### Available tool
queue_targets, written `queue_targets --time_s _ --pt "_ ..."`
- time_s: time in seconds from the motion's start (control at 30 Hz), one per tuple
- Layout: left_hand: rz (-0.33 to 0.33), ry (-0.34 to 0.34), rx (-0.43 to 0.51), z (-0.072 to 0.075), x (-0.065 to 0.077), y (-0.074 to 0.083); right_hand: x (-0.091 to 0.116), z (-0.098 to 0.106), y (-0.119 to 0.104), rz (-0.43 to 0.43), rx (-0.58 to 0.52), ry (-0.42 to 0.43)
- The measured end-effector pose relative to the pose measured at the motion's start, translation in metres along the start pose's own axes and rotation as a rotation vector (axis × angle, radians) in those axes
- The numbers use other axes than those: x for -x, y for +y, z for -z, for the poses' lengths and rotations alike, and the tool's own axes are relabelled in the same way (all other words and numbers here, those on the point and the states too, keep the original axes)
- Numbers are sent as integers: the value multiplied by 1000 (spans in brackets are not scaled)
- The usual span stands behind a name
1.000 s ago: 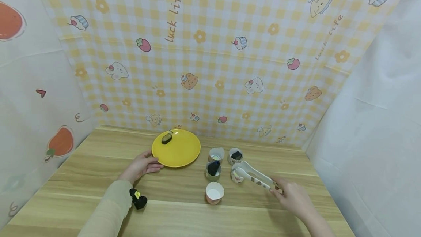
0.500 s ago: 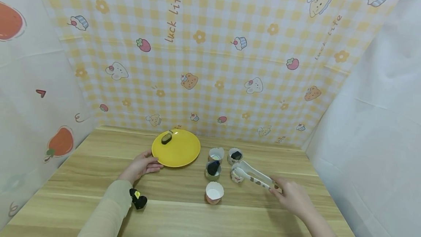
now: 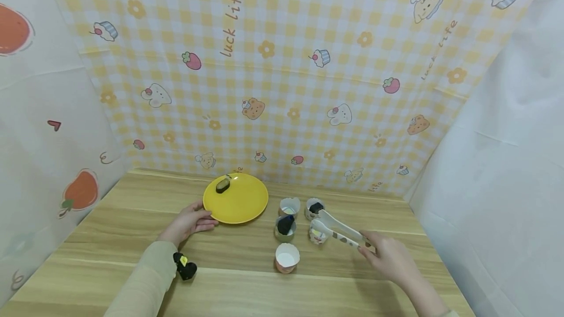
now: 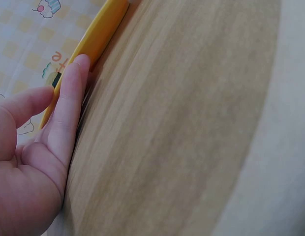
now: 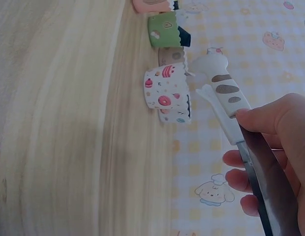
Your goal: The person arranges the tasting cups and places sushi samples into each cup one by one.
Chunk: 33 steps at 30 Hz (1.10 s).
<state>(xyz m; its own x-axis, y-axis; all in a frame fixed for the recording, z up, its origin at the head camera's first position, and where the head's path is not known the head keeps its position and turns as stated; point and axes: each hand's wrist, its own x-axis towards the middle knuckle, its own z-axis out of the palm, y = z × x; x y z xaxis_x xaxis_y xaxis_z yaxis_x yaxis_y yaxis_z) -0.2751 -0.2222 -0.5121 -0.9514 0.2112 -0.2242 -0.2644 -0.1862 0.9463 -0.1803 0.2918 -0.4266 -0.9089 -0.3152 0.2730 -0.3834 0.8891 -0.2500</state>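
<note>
In the head view my left hand (image 3: 189,221) holds the left rim of a yellow plate (image 3: 242,207), with its thumb over the edge and fingers underneath. On the plate lies a small dark-sided oval piece (image 3: 223,185) with a greenish-yellow top. My right hand (image 3: 389,257) grips white tongs (image 3: 345,239) with brown spots. Their tips stand apart over the near right paper cup (image 3: 318,238), which has a pale yellow thing inside. Seen from the right wrist, the tongs (image 5: 226,93) are above the rims of the printed cups (image 5: 165,88), and nothing shows between their tips.
Left of that cup stand a green cup (image 3: 285,237) with a dark cone-shaped piece and a cup (image 3: 290,204) with something pale. A back right cup (image 3: 315,203) holds a black piece. Nearer is a pink cup (image 3: 286,265). A checked cloth (image 3: 282,126) hangs behind the table.
The tongs have risen slightly from the near right cup, and the yellow thing inside it shows more clearly. My left hand and the plate stay where they were.
</note>
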Motion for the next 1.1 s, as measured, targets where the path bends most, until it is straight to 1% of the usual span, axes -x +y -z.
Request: queue_targets --time_s 0.27,0.4,0.57,0.8,1.1 --pt "-3 -5 -1 -1 0 0 -5 5 -5 17 -3 1" --pt "-3 2 3 -1 0 0 -8 8 -9 40 12 18" --pt "-1 1 3 -1 1 1 -12 10 -13 48 30 20" --pt "4 -4 10 -1 0 -1 -19 11 -19 57 8 4" --pt "4 3 6 1 -2 -2 -30 11 -26 128 17 20"
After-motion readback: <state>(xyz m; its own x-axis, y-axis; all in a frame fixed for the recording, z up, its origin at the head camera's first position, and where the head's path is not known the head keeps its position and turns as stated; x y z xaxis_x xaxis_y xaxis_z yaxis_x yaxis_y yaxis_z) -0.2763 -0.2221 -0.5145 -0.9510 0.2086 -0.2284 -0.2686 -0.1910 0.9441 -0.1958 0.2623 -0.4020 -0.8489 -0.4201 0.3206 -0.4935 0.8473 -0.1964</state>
